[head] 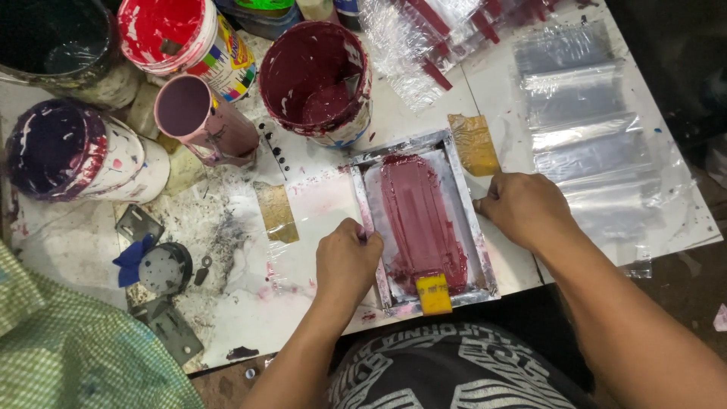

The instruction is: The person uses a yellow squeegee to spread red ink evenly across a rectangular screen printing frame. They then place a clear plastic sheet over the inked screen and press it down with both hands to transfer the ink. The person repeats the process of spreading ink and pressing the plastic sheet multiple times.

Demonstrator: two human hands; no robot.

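Observation:
A small metal-framed printing screen (462,182) lies flat on the white table, smeared inside with a long streak of dark red ink (418,220). A yellow squeegee (435,293) rests at its near end. My left hand (347,257) grips the frame's left rail, fingers curled over it. My right hand (522,208) holds the right rail from the other side. Brown tape pieces (474,144) stick beside the frame.
Several open paint tubs stand at the back: dark red (316,79), bright red (170,34), pink (203,117), purple (64,151). Clear plastic bags (591,129) lie in a row at right. Metal hinges (155,265) and a green checked cloth (68,356) sit at left.

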